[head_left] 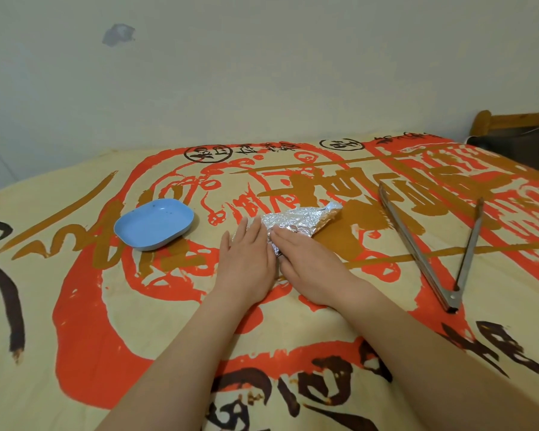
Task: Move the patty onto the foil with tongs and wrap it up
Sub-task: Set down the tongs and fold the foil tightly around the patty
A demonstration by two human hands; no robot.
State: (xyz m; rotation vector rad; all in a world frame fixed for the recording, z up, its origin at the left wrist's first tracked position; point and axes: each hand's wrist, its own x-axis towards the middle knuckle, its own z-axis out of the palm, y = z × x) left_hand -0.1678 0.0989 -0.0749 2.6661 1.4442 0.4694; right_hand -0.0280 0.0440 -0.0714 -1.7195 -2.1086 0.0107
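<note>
- The left hand (246, 256) lies flat, fingers spread, palm down on the near-left edge of the foil (299, 223).
- The right hand (308, 262) also lies flat and open, pressing the foil's near edge, just beside the left hand.
- The foil is a crumpled, folded packet extending beyond the fingertips to the right; the patty is not visible.
- A blue dish (154, 223) sits left of the left hand, apart from it.
- The tongs (433, 247) lie open on the cloth (75, 306), well right of the right hand.

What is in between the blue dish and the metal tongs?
In the head view, the foil packet and both hands pressing it, left hand and right hand.
</note>
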